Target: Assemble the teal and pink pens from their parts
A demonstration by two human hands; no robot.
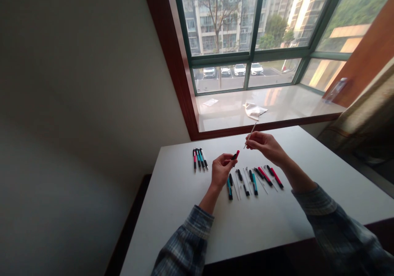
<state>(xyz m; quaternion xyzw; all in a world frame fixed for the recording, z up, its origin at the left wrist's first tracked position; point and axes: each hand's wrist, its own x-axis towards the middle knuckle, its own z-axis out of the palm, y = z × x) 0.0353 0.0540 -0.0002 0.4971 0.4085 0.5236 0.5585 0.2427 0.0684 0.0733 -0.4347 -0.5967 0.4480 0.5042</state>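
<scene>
My left hand pinches a red and black pen barrel above the white table, its red end pointing up and away. To the right and a little higher, my right hand is closed on a thin pale pen refill, held at a steep slant and apart from the barrel. Below both hands lie several pen parts: blue and black barrels, red and black barrels, short black pieces and thin refills. Left of my left hand, several whole pens lie side by side.
The white table meets a wall on the left. Beyond its far edge is a window sill with a crumpled white cloth or tissue and a small white packet. A clear bottle and a curtain are at the right.
</scene>
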